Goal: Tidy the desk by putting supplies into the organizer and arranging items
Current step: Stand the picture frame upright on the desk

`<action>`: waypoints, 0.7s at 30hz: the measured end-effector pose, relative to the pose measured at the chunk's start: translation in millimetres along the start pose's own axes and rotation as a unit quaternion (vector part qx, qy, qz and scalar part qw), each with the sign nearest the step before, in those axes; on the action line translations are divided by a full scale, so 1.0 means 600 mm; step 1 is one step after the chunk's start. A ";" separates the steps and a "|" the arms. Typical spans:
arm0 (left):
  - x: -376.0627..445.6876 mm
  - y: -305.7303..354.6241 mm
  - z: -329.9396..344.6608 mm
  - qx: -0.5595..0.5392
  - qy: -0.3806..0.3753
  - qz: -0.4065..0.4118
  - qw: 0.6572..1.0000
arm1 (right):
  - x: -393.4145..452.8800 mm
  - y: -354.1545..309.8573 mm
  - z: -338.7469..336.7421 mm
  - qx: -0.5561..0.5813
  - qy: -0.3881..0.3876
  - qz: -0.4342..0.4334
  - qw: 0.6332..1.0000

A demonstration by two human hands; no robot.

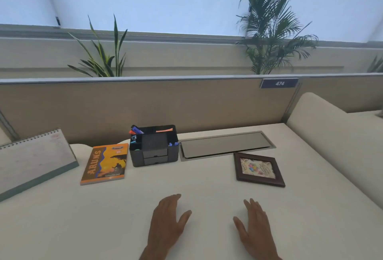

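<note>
A black desk organizer point(154, 152) stands at the back of the white desk point(207, 181), with markers and pens in its compartments. To its left lies an orange notebook point(105, 163), flat and close beside it. A dark wooden picture frame point(258, 169) lies flat to the right. My left hand point(166, 221) and my right hand point(256, 228) rest palm down on the desk near the front edge, fingers together, holding nothing. Both are well short of the organizer.
A spiral desk calendar point(33, 162) stands at the far left. A grey cable hatch lid point(226, 145) is set into the desk behind the frame. A beige partition point(186, 102) closes the back, a padded divider point(335, 137) the right side. Plants stand beyond.
</note>
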State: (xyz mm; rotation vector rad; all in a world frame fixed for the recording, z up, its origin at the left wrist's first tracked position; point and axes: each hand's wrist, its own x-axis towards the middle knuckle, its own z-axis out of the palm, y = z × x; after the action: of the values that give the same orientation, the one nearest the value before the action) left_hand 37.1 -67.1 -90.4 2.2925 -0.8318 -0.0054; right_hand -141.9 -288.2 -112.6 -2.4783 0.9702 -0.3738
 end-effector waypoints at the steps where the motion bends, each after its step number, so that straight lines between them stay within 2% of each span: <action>1: 0.010 0.027 0.015 -0.009 -0.013 0.008 1.000 | 0.006 0.019 -0.020 -0.003 0.003 0.019 1.000; 9: 0.097 0.194 0.137 -0.055 -0.075 0.026 0.995 | 0.093 0.130 -0.141 0.013 0.035 0.118 0.992; 13: 0.142 0.244 0.186 -0.082 -0.098 -0.012 0.992 | 0.147 0.151 -0.163 0.068 0.021 0.160 0.985; 18: 0.191 0.280 0.233 -0.087 -0.151 -0.099 0.980 | 0.206 0.161 -0.163 0.121 -0.021 0.235 0.964; 21: 0.211 0.289 0.257 -0.065 -0.174 -0.118 0.975 | 0.229 0.165 -0.158 0.115 -0.047 0.261 0.957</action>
State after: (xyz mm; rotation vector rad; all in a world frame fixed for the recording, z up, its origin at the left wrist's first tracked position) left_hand 5.2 -329.1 -74.9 2.2826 -0.6976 -0.5656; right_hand -138.0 -477.0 -68.5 -1.9213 1.3979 -0.1788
